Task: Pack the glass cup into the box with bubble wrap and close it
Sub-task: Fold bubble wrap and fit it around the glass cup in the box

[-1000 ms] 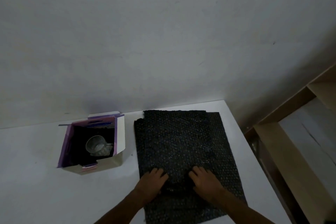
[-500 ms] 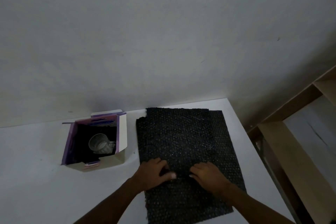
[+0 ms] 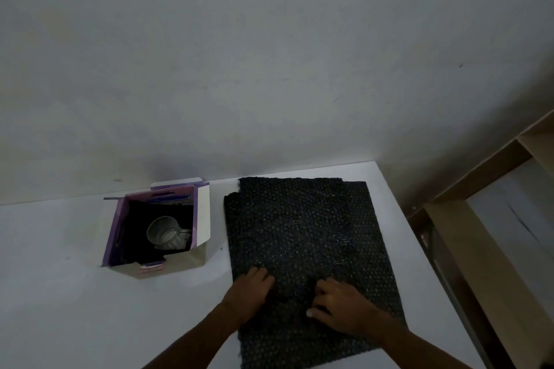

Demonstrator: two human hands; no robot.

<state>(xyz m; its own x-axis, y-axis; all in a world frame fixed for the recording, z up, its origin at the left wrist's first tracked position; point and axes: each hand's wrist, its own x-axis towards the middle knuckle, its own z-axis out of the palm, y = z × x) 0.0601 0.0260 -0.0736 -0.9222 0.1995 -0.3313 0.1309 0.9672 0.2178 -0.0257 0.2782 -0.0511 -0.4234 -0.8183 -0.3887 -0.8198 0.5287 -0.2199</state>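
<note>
Pressing spread fingers of our left hand (image 3: 250,290) and right hand (image 3: 340,305) on the wrap (image 3: 302,234). Cup (image 3: 166,232) sits in the box (image 3: 115,237), left; left hand nearer.

Dim, grey light, soft focus, wide-angle bending at the edges

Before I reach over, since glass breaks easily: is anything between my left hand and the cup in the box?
Nothing visible. The left hand rests on the bubble wrap; bare table lies between it and the open box. The flaps stand open, and the glass cup sits uncovered inside.
</note>
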